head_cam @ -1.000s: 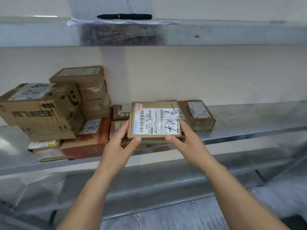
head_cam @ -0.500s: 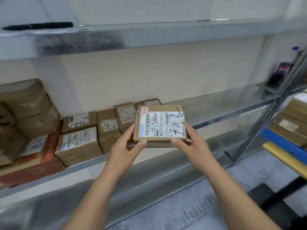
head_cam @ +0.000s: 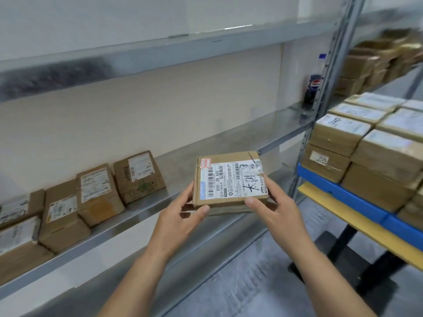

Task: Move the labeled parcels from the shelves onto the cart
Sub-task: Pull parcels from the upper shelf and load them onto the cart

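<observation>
The likeliest slip is at the grip itself. The labeled parcel (head_cam: 229, 181) is held in the air by its two near corners only, and a darker layer shows under its front edge (a second flat packet or just its own underside, I cannot tell). If that layer is loose, it could slide out during the swing. Just right of the parcel stands the shelf upright (head_cam: 320, 110), and a wide, hurried turn could clip a corner on it. Further right of the parcel, the cart (head_cam: 343, 195) already carries stacked boxes (head_cam: 377, 152) close to its blue edge. A parcel set down on that edge could tip off or nudge a stack. A soda bottle (head_cam: 312, 88) stands well behind the parcel, out of the way.

Both forearms reach forward and up from below the parcel. The left hand (head_cam: 183, 213) pinches its left near corner, thumb at the front edge and fingers up the side. The right hand (head_cam: 274, 207) clamps the right near corner, thumb on the front edge and fingers curled behind. The parcel is tilted label-up, in front of the shelf (head_cam: 229, 143).
</observation>
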Motion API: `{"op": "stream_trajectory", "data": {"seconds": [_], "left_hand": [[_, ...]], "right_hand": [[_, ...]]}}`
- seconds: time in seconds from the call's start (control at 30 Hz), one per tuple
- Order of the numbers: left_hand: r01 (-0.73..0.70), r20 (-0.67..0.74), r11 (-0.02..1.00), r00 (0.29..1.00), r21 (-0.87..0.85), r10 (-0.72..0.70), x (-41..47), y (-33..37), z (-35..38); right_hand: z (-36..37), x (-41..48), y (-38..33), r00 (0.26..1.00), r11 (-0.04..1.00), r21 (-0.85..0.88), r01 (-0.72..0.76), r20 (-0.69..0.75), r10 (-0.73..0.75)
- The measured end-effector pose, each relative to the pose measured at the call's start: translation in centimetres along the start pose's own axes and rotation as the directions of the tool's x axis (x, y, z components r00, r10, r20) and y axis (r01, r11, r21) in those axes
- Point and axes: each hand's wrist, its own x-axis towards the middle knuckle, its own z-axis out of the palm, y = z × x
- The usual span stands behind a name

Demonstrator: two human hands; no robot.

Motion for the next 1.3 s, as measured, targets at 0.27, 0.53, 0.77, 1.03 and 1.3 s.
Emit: {"op": "stream_trajectory", "data": {"seconds": [0.27, 0.53, 0.77, 1.03, 1.3], "left_hand": [[-0.133, 0.111, 0.991, 0.985, -0.009, 0.134, 2.8, 4.3, 10.4], [-0.262, 0.322, 0.962, 0.906, -0.082, 0.274, 4.9, 9.3, 20.1], [-0.438, 0.531, 0.899, 0.761, -0.002, 0.373, 8.4, 14.3, 27.8], [-0.727, 0.686, 0.677, 0.552, 0.117, 0.474, 12.9, 20.8, 35.2], [-0.812, 0.757, 0.562, 0.466, 0.160, 0.458, 17.2, 22.4, 39.8]], "right_hand": [[-9.9, -1.4, 3.9, 0.974, 0.996, -0.066, -0.052, -0.222, 0.036], [-18.7, -4.6, 5.5, 0.845, 0.991, -0.074, -0.107, -0.532, 0.051], [-24.8, -6.2, 7.0, 0.675, 0.986, -0.035, -0.162, -0.733, 0.085], [-31.6, -4.8, 7.6, 0.529, 0.984, 0.026, -0.174, -0.840, 0.116], [-34.2, -1.7, 10.1, 0.476, 0.968, 0.071, -0.240, -0.860, 0.181]]}}
